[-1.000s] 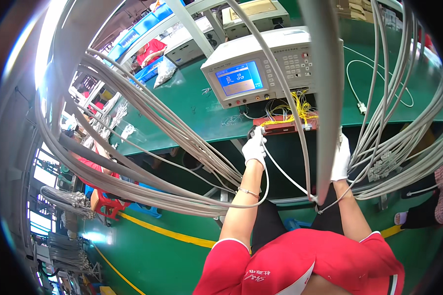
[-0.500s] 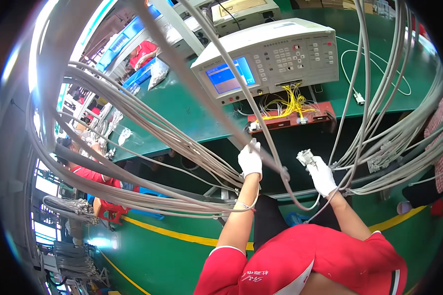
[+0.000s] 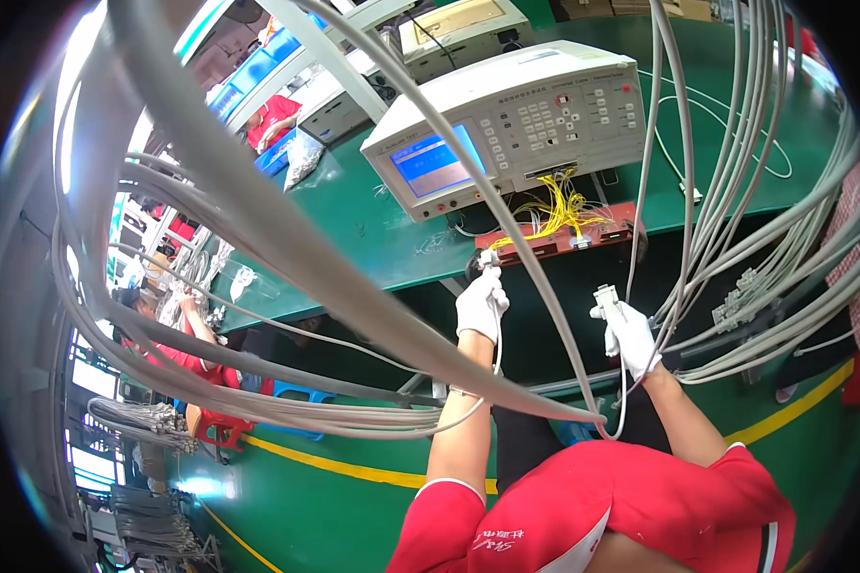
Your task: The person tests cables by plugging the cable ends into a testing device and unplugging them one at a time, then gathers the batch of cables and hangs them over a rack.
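Note:
My left hand (image 3: 482, 304), in a white glove, is closed on a grey cable connector (image 3: 488, 259) at the left end of a red fixture box (image 3: 545, 250). Whether this connector is seated in the box or only touching it is too small to tell. From there its thin cable runs down past my left wrist. My right hand (image 3: 633, 339), also gloved, grips another cable connector (image 3: 605, 302) with a pale rectangular housing, held below the box's right half. Yellow wires (image 3: 559, 205) link the box to a white cable tester (image 3: 516, 119) with a lit blue screen.
Thick grey cables (image 3: 287, 244) cross close before the view, and more bundles (image 3: 726, 191) hang at the right with connectors (image 3: 739, 298). The green table (image 3: 354, 239) carries the tester. Co-workers in red sit at the left, near a blue stool (image 3: 301, 392) and a red stool (image 3: 222, 428).
My left hand has moved forward with its connector to the red box's left end. My right hand has shifted slightly, turning its connector more upright. A thick cable has swung across the view.

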Demonstrator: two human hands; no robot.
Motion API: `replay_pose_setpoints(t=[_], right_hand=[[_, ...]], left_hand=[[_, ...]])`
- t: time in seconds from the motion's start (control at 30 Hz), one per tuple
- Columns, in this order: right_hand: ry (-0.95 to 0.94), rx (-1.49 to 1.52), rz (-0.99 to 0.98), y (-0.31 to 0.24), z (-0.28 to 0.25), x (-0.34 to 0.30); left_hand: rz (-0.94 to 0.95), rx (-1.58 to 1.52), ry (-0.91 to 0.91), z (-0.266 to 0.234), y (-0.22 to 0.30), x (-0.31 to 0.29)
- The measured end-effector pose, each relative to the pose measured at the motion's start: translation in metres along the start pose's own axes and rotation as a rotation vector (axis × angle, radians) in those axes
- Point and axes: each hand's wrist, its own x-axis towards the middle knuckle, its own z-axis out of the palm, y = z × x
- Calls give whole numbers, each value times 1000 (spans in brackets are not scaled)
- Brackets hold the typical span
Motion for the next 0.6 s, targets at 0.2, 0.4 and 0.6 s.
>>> replay_pose_setpoints(t=[0.2, 0.4, 0.6], right_hand=[[-160, 119, -125, -1, 10, 15], [-180, 146, -268, -6, 18, 25], [-58, 106, -156, -15, 3, 37]], left_hand=[[-74, -84, -66, -12, 5, 22], [-313, -533, -513, -43, -9, 30], [-368, -442, -258, -132, -87, 0]])
